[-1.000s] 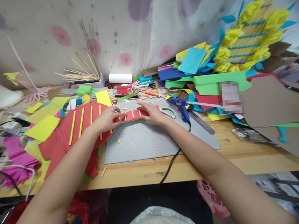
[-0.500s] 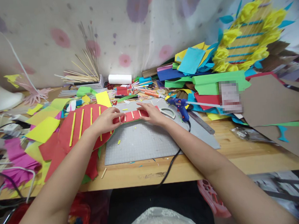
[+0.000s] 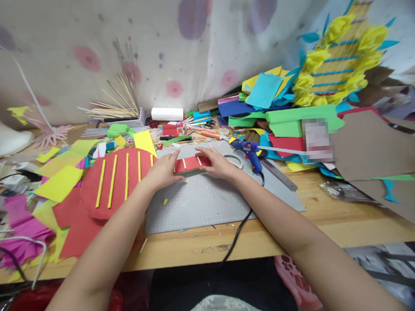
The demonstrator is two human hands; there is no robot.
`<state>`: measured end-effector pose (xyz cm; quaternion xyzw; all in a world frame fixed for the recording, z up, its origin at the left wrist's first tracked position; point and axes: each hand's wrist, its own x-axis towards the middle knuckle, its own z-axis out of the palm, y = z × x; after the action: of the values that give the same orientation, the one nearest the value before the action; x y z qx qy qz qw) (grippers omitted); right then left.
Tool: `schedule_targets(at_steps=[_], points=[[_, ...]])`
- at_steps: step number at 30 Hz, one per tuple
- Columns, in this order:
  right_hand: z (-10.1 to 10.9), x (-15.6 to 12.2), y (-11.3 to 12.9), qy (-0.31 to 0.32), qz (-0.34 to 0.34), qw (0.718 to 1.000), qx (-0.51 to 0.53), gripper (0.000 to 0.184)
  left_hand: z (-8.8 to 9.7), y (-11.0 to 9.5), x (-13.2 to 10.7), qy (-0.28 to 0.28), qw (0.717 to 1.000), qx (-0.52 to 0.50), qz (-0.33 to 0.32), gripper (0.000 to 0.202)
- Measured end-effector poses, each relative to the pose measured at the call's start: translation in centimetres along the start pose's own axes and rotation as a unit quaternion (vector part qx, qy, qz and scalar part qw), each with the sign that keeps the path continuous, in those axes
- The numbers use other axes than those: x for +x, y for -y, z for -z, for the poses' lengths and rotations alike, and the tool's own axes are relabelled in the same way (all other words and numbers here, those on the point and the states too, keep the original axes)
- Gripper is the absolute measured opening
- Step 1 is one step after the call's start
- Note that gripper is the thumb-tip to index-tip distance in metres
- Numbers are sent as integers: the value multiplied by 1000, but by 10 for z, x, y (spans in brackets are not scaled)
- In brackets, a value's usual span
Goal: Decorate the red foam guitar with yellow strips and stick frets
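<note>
A narrow red strip [image 3: 191, 163] with thin pale sticks laid across it and a green lower edge lies between my hands, over the grey cutting mat [image 3: 196, 208]. My left hand [image 3: 164, 170] is closed around its left end, and my right hand [image 3: 217, 162] grips the right end. Fingers cover both ends of the strip. To the left of my left hand is a rounded red piece [image 3: 119, 179] with several yellow sticks across it; my forearm hides part of it. Whether it joins the strip cannot be seen.
Right of the mat's middle lie a blue glue gun [image 3: 250, 152], its black cord [image 3: 238, 235] and a metal ruler [image 3: 279, 174]. Coloured sheets [image 3: 59, 181] crowd the left. Brown cardboard [image 3: 369, 150] and a yellow-flowered guitar shape [image 3: 335, 68] stand at right.
My hands have come closer together on the red strip, the left one moving right along it. Less of the strip shows between them. The view has shifted slightly.
</note>
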<state>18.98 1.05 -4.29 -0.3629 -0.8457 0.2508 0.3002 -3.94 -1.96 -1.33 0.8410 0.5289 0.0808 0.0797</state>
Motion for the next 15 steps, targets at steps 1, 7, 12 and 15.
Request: schedule_targets(at_steps=[1, 7, 12, 15], points=[[0, -2, 0, 0, -1, 1000, -3, 71, -2, -3, 1, 2, 1000, 6, 3, 97], [-1, -7, 0, -12, 6, 1000, -16, 63, -7, -8, 5, -4, 1000, 12, -13, 83], [-8, -9, 5, -26, 5, 999, -44, 53, -14, -5, 7, -18, 999, 17, -37, 54], [-14, -11, 10, -27, 32, 998, -50, 47, -20, -3, 7, -38, 998, 23, -45, 49]])
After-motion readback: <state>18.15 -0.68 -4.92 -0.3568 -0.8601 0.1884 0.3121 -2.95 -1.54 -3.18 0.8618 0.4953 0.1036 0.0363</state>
